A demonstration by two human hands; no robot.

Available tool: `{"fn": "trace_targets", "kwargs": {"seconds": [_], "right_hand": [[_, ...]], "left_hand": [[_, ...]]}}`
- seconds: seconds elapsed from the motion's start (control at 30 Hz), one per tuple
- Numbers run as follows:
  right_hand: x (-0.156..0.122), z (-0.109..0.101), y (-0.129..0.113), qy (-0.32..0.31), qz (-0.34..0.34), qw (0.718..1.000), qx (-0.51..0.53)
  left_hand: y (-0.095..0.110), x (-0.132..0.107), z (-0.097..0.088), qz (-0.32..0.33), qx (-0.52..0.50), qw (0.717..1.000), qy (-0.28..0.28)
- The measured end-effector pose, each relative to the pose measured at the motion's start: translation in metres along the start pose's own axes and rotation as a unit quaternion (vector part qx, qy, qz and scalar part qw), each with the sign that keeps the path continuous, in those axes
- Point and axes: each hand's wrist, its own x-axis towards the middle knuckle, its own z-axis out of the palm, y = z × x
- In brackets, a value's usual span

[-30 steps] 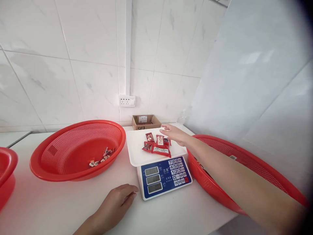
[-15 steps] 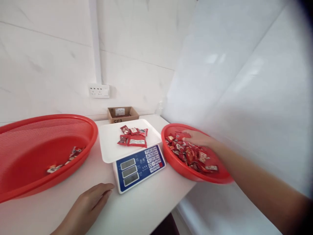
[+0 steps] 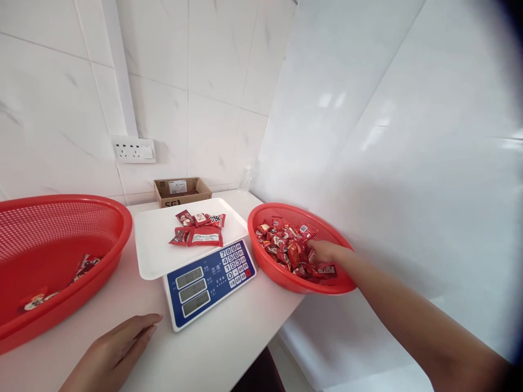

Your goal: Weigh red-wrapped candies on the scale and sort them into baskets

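Note:
My right hand (image 3: 323, 252) reaches into the right red plastic basket (image 3: 281, 279), its fingertips hidden among small red snack packets (image 3: 292, 253). Whether it grips one of them cannot be seen. My left hand (image 3: 118, 345) lies at the table's front, left of the digital scale (image 3: 212, 283). Its fingers are loosely stretched with a slight gap, and nothing shows in them. On the scale's white tray (image 3: 153, 247) sit several red packets, among them a wider one with a white label (image 3: 205, 237). Dim digits show on the scale's displays.
A larger red basket (image 3: 61, 204) stands at the left with a few packets (image 3: 86, 265) in it. Behind the scale is a low cardboard box (image 3: 183, 190). A clear bottle (image 3: 246, 178) stands in the back corner. White walls rise behind and at the right.
My right hand has moved from the basket's far side toward its near right part, among the packets. The view has turned right. My left hand keeps its place near the scale.

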Motion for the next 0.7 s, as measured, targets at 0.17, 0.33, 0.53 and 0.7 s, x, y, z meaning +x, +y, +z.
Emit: {"fn": "trace_targets", "kwargs": {"seconds": [0.17, 0.33, 0.53, 0.7], "right_hand": [[-0.003, -0.012, 0.004, 0.029, -0.022, 0.999, -0.001], [-0.011, -0.039, 0.007, 0.078, -0.034, 0.996, 0.0], [-0.018, -0.056, -0.006, 0.132, -0.077, 0.988, 0.009], [-0.017, -0.053, -0.019, 0.123, -0.153, 0.975, 0.109]], "left_hand": [[-0.004, 0.0, 0.002, -0.001, 0.0, 1.0, -0.004], [-0.001, 0.002, 0.002, -0.002, -0.016, 1.0, -0.019], [0.024, 0.001, -0.009, -0.005, -0.056, 0.998, -0.036], [0.047, -0.001, -0.022, -0.013, -0.09, 0.995, -0.045]]}}
